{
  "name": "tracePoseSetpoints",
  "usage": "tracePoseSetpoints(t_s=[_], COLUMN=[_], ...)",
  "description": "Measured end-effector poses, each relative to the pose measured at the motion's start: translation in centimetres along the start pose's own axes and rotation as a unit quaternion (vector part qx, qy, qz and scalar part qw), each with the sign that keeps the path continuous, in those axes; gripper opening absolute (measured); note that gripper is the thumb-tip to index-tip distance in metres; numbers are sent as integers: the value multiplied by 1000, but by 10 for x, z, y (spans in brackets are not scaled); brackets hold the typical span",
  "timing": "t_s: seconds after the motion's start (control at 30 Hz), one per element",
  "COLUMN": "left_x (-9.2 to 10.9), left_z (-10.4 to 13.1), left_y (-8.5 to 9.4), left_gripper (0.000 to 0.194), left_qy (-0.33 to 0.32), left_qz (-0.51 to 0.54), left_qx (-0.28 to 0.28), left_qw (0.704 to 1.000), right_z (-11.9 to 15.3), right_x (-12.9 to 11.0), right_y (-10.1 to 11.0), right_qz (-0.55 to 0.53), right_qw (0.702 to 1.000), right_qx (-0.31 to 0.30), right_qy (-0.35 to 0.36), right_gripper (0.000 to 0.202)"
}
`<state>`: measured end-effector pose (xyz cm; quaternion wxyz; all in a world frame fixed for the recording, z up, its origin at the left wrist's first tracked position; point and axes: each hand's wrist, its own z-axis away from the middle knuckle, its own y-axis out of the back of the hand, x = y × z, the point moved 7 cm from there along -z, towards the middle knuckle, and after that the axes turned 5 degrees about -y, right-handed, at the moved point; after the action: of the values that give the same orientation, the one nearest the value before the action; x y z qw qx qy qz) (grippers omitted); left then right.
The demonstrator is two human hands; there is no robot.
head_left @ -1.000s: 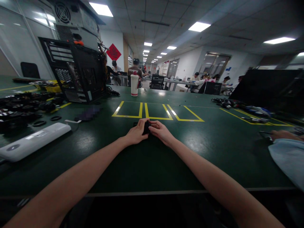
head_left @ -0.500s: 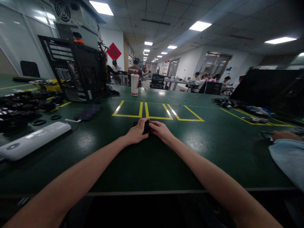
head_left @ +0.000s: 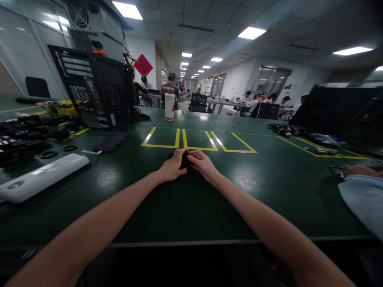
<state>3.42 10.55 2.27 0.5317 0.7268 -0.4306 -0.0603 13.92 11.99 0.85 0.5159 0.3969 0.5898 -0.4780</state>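
A small black object (head_left: 184, 160) sits between my two hands, low over the green table (head_left: 191, 207); its kind cannot be made out, as fingers cover much of it. My left hand (head_left: 172, 166) is closed round its left side, thumb toward me and fingers over the top. From the right, my right hand (head_left: 202, 164) pinches at its right end with thumb and fingertips. A dark part of the object pokes out beyond the left fingers.
Yellow tape outlines (head_left: 197, 149) lie just past my hands, with a lidded cup (head_left: 169, 107) behind them. To the left are a white elongated device (head_left: 44, 177), black rings (head_left: 49, 154) and an open computer case (head_left: 98, 87). At right, another person's sleeve (head_left: 360, 195) reaches in.
My right fingers have shifted slightly, the fingertips now resting a little higher along the black object's right end. My left hand keeps its place.
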Motion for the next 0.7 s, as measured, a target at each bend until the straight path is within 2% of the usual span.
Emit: tracePoseSetpoints(t_s=[0.17,0.37,0.57,0.7], left_x=[1,0,0,0], left_z=[0,-1,0,-1], left_y=[1,0,0,0], left_gripper=[65,65,67,67], left_qy=[-4,-10,-5,-7], left_qz=[8,8,6,6], left_qx=[-4,-3,-6,2], left_qw=[1000,1000,1000,1000], right_z=[-2,5,0,-4], right_x=[5,3,2,6], right_y=[2,0,1,2], right_qz=[-1,20,15,-3], right_qw=[999,999,1000,1000], right_qx=[-19,-46,-1,13], right_qy=[-37,-4,14,-24], right_gripper=[28,34,25,27])
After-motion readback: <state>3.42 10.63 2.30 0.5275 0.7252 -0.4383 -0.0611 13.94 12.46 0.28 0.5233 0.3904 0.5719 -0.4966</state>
